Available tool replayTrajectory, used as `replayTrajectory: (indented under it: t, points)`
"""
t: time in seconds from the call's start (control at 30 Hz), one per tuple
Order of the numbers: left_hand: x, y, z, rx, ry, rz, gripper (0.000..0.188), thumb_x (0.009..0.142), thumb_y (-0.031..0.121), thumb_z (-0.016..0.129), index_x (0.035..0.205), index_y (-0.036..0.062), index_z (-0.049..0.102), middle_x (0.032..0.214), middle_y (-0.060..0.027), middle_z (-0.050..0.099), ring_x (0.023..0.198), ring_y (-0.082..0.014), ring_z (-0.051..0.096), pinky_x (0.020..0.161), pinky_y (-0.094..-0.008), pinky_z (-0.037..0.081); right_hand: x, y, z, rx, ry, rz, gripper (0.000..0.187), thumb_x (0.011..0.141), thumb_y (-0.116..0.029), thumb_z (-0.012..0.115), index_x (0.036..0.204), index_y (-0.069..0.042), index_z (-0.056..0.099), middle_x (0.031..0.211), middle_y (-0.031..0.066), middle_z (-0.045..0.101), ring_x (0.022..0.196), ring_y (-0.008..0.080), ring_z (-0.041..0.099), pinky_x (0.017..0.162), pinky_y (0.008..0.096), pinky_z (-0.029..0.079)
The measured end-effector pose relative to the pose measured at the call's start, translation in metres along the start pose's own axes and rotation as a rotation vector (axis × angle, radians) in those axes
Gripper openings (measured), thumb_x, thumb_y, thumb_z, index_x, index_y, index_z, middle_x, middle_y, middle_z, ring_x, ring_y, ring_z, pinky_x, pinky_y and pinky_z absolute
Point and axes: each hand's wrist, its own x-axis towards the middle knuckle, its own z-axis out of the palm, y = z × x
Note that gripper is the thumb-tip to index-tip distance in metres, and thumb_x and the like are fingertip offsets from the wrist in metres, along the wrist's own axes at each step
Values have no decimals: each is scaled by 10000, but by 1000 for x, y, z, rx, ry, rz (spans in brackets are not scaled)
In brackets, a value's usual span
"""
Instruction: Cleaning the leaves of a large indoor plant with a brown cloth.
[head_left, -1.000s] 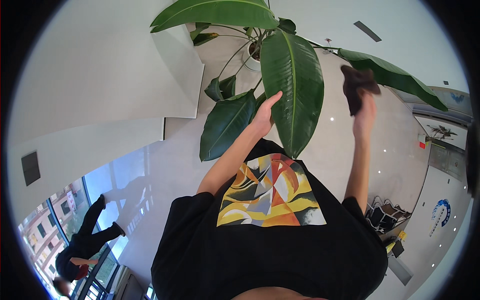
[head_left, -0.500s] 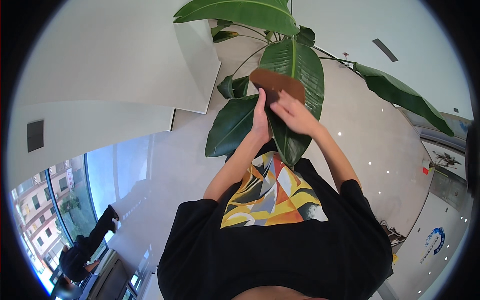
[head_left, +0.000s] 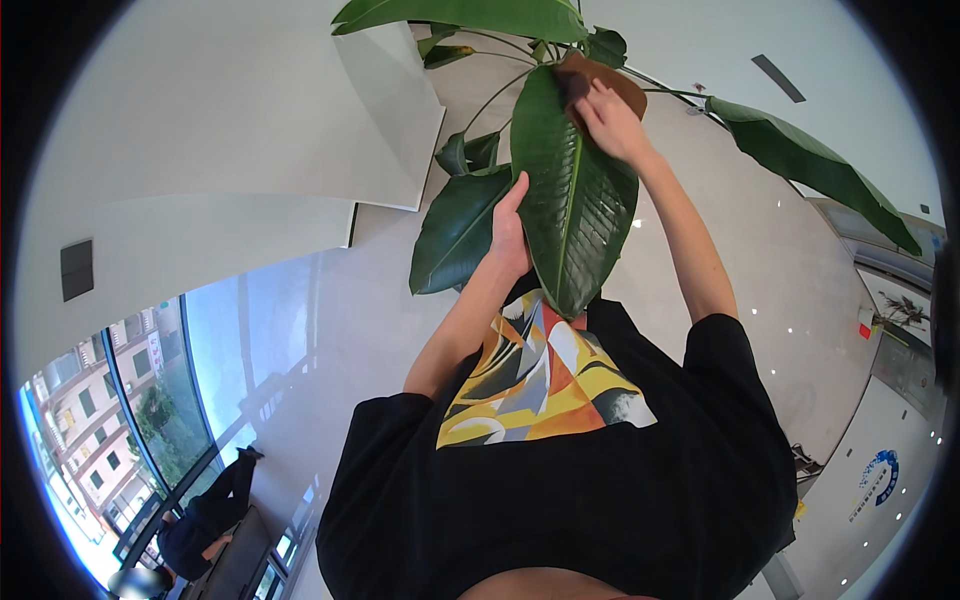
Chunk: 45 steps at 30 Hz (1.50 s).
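Observation:
A large, glossy green leaf (head_left: pixel 570 215) points its tip down toward my chest. My left hand (head_left: pixel 510 232) holds this leaf at its left edge, thumb upright beside the rim; its other fingers are hidden beneath the leaf. Near the leaf's stem end, my right hand (head_left: pixel 614 125) presses a brown cloth (head_left: pixel 628 90) onto the upper surface, fingertips on the cloth. A darker leaf (head_left: pixel 455 235) hangs just left of my left hand.
Another broad leaf (head_left: pixel 470 14) arches over the top, and a long leaf (head_left: pixel 810 170) reaches out right. A white wall block (head_left: pixel 390 150) stands at the left. A person in dark clothes (head_left: pixel 205 530) is by the windows at the lower left.
My right hand has slid the brown cloth up and away along the leaf toward its stem, uncovering the leaf's middle. My left hand stays at the leaf's edge.

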Motion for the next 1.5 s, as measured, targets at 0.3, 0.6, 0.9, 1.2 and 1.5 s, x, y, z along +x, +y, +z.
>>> replayTrajectory:
  t: [0.3, 0.6, 0.9, 1.2, 1.5]
  points:
    - [0, 7, -9, -36, -54, 34, 476, 982, 439, 469, 1217, 40, 584, 1176, -105, 637, 1034, -267, 621, 932, -413, 485, -65, -67, 22, 275, 0, -22, 459, 968, -228, 461, 1407, -98, 444, 1419, 157, 470, 1380, 414, 313, 1130, 433, 293]
    - [-5, 22, -8, 72, 92, 66, 469, 979, 448, 475, 1214, 56, 583, 1161, -110, 636, 1044, -276, 610, 946, -414, 471, -172, -149, -8, 605, -239, -44, 231, 966, -161, 452, 1069, -18, 601, 1328, 194, 533, 1358, 400, 360, 1150, 463, 264]
    - [-3, 26, -10, 81, -48, 71, 578, 982, 495, 429, 1337, 43, 491, 1259, -123, 588, 1129, -275, 573, 983, -436, 449, -225, -96, -36, 1071, 1, 588, 314, 1001, -209, 433, 831, -1, 596, 691, 18, 610, 684, 100, 576, 645, 263, 446]
    - [-20, 33, -57, 417, 74, 350, 571, 998, 478, 402, 1351, 35, 473, 1269, -117, 581, 1148, -245, 564, 982, -392, 441, -242, -37, -69, 1278, 864, 858, 354, 1026, -262, 394, 1143, 7, 592, 1119, 74, 621, 1049, 179, 580, 917, 332, 441]
    - [-58, 91, -202, 1219, 954, 644, 775, 821, 433, 728, 1392, 4, 426, 1381, -178, 483, 1232, -302, 498, 1017, -419, 402, -272, -17, -8, 1229, 827, 1112, 366, 1030, -269, 392, 1172, 17, 571, 1176, 93, 592, 1103, 192, 551, 961, 359, 424]
